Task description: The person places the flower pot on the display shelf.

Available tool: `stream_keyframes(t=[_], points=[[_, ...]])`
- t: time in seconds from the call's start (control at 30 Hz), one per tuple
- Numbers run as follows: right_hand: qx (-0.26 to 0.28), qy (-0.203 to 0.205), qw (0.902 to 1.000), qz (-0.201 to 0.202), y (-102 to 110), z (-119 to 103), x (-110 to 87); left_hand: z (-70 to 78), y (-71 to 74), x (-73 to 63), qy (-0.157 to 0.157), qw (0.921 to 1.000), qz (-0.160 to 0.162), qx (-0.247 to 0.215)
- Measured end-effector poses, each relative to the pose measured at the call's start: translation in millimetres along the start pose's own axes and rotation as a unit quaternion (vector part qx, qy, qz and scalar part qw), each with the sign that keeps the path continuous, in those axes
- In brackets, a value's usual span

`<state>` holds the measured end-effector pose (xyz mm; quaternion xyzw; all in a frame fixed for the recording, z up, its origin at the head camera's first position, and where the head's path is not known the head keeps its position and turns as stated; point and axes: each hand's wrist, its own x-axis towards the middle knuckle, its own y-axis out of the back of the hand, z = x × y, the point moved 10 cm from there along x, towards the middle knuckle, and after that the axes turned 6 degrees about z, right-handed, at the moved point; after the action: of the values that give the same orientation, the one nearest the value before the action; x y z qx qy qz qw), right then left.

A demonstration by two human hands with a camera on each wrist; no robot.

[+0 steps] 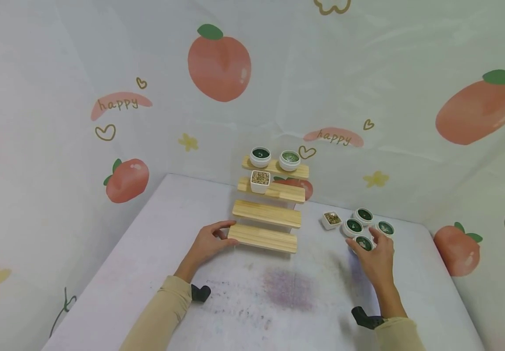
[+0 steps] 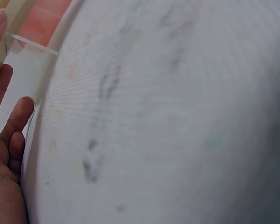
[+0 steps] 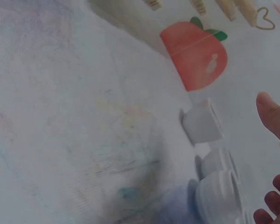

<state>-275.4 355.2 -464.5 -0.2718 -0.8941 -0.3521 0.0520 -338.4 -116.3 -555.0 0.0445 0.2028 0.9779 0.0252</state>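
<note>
A stepped rack of pale wooden boards [image 1: 263,239] stands mid-table, with clear side panels. My left hand [image 1: 208,242] grips the left end of its lowest board between thumb and fingers; the left wrist view shows the fingertips at the board's corner. At the right, my right hand [image 1: 376,258] reaches over a round white pot [image 1: 363,243] with green contents, thumb and fingers spread on either side of it. In the right wrist view the thumb [image 3: 272,114] and curved fingers stay apart above the white pots [image 3: 219,198].
Two round pots [image 1: 260,157] are on the top board, and a square pot [image 1: 260,182] with grainy filling is on the second. Beside the right hand stand another square pot [image 1: 332,220] and several round pots [image 1: 352,227]. A printed cloth wall [image 1: 344,180] encloses the table.
</note>
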Motion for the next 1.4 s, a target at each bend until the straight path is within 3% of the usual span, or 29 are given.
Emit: stream_keyframes(t=[0.3, 0.53, 1.1, 1.4], points=[[-0.018, -0.059, 0.9978, 0.025, -2.0, 38.5, -6.7, 4.4, -1.8, 0.3, 0.001, 1.0000, 0.000, -0.001], [-0.006, -0.063, 0.9969, 0.047, -2.6, 51.7, -8.2, 3.7, -4.0, 1.0, 0.004, 1.0000, 0.003, -0.007], [-0.049, -0.076, 0.9958, 0.016, -20.7, 72.4, -4.3, 2.7, -4.2, 1.1, 0.002, 0.9998, -0.007, -0.020], [-0.033, -0.036, 0.9980, 0.040, -18.8, 64.6, -2.1, 1.3, -1.6, -0.9, -0.001, 0.9998, -0.003, -0.021]])
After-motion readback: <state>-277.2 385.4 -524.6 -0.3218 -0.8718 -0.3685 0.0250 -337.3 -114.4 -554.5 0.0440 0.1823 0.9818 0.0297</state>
